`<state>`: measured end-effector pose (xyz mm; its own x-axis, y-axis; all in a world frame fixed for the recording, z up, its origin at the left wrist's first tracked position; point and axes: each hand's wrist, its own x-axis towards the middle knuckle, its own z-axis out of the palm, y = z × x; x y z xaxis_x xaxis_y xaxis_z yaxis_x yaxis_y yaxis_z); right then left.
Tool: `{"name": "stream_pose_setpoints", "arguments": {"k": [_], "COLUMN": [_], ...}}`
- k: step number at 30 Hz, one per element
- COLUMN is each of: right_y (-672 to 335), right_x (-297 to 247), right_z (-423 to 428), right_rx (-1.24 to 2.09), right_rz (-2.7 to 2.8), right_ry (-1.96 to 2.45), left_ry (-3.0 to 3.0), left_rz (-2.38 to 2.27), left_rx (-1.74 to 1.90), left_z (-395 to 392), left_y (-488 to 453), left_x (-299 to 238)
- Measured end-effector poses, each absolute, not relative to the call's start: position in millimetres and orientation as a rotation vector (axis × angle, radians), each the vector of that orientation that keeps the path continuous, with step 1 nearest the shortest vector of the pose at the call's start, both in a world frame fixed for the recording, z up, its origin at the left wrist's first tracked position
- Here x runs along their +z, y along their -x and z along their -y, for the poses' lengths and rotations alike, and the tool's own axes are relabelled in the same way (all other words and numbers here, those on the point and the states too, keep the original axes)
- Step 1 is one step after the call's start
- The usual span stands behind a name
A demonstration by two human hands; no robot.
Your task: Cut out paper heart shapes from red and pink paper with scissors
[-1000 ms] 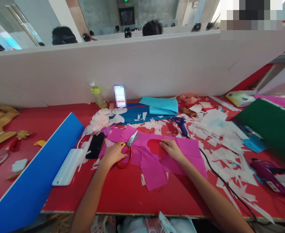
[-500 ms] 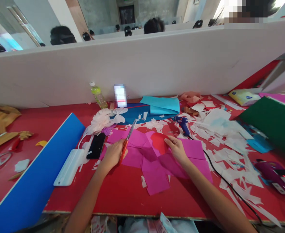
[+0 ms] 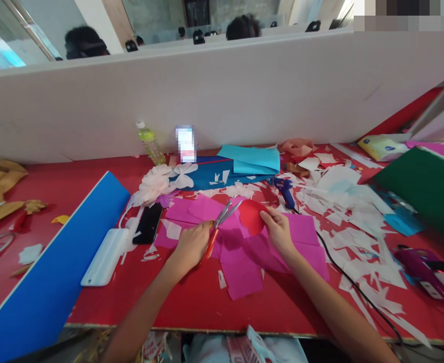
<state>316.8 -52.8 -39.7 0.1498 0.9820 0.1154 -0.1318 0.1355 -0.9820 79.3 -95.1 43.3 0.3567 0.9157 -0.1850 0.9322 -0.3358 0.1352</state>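
Observation:
My left hand (image 3: 193, 245) is closed around the orange handles of a pair of scissors (image 3: 224, 216), whose blades are parted and point up and to the right. Close to the blade tips is a rounded piece of red paper (image 3: 252, 217), pinched at its right edge by my right hand (image 3: 278, 229). I cannot tell whether the blades touch the red paper. Below both hands, several magenta paper sheets (image 3: 242, 277) lie overlapping on the red tabletop (image 3: 191, 312).
Left of the sheets are a black phone (image 3: 147, 224), a white power bank (image 3: 104, 259) and an upright blue board (image 3: 66, 252). A blue glue gun (image 3: 285, 190) and white paper scraps (image 3: 369, 257) lie to the right. A bottle (image 3: 151, 144) stands by the white partition (image 3: 222, 96).
My left hand has moved right with the scissors, bringing them near the red paper. The blades, nearly together before, are now apart. The red paper has shifted slightly right and up.

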Motion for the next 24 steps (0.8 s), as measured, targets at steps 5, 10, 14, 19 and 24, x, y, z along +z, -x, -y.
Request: {"name": "stream_pose_setpoints", "arguments": {"k": [5,10,14,19,24], "right_y": [-312.3,-311.9,-312.6,-312.1,-311.6], "right_x": [-39.2,-37.1,-37.9,-36.7,-36.1], "right_z": [55.9,56.9,56.4,57.6,57.8], "right_rx": [1.101,1.094,1.078,1.069,1.059], "right_rz": [1.030,1.035,1.034,1.043,1.045], "right_ry": [1.083,1.109,1.123,1.110,1.129], "left_ry": [-2.399,-2.371,-2.393,-2.408,-2.380], "left_rz": [-1.659,-1.721,-1.751,-1.757,-1.762], "left_rx": [-0.132,-0.179,-0.203,-0.245,-0.256], "left_z": [94.0,93.0,91.6,89.9,89.0], "left_y": [-91.5,-99.1,-100.7,-101.5,-101.2], "left_x": [46.0,44.0,40.5,37.7,35.9]}}
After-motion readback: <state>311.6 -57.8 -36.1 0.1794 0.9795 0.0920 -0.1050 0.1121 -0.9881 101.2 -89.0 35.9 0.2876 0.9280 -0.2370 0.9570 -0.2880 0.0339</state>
